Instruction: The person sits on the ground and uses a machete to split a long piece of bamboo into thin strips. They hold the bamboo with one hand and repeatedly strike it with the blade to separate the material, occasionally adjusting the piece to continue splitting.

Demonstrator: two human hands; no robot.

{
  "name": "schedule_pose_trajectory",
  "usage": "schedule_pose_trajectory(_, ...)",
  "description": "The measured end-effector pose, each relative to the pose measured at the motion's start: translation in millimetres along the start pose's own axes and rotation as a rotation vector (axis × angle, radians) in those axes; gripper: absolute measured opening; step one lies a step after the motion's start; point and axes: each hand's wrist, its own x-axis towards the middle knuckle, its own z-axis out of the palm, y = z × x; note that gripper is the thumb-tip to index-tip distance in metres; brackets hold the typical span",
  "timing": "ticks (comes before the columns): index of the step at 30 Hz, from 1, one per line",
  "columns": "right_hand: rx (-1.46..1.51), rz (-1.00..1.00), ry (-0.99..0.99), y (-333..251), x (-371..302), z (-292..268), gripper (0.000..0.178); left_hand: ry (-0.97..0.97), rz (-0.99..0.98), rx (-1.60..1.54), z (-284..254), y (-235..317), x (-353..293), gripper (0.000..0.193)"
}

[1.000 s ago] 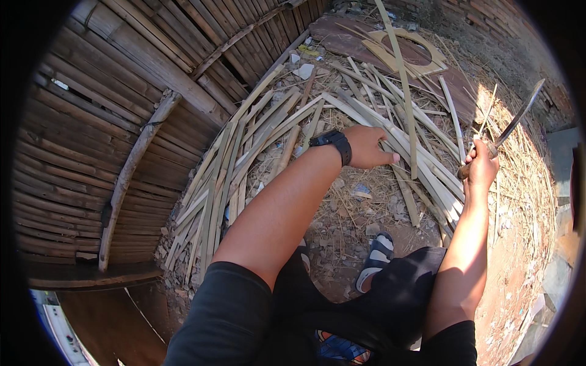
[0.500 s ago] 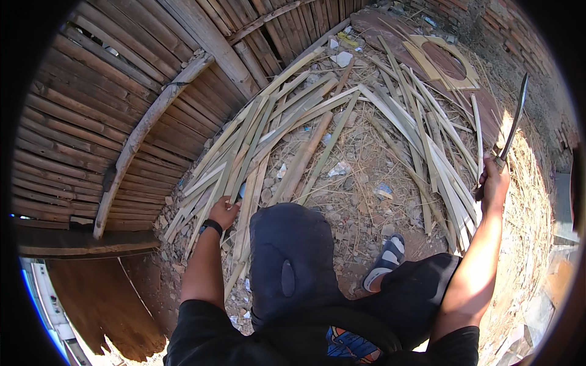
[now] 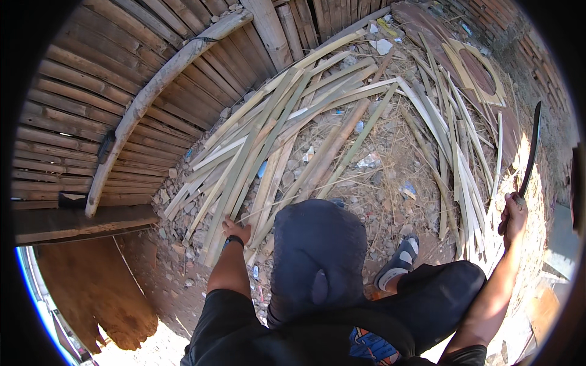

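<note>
My right hand (image 3: 514,215) is closed around the handle of a machete (image 3: 532,149), whose long dark blade points up at the far right. My left hand (image 3: 236,230) is low over the left pile of split bamboo strips, with its fingers curled at the edge of a long pale green bamboo strip (image 3: 249,154). That strip slants up across the others, and its lower end passes beside my hand. The fingertips are partly hidden, and a dark band circles the wrist.
A second heap of bamboo strips (image 3: 461,165) lies to the right. A bamboo wall (image 3: 152,116) with a curved pole stands at left, a brick wall (image 3: 540,55) at right. A board with a round hole (image 3: 479,70) lies at the far right. Rubble and straw cover the ground.
The view has swung, moving the scene across the picture. My left hand has closed in on the long strip, whose lower end now shows beside it. The machete stays in my right hand, blade upward.
</note>
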Motion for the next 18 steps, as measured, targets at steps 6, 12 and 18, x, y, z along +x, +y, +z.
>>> schedule_pose_trajectory(6,-0.061,0.167,-0.063,50,16,0,0.019,0.017,-0.021,0.020,31,9,-21,0.093)
schedule_pose_trajectory(12,-0.028,0.174,-0.103,62,19,-2,0.021,-0.040,0.128,0.160,53,2,-66,0.081)
schedule_pose_trajectory(18,-0.109,0.198,-0.050,63,17,6,0.021,-0.091,0.097,0.096,33,4,-57,0.092)
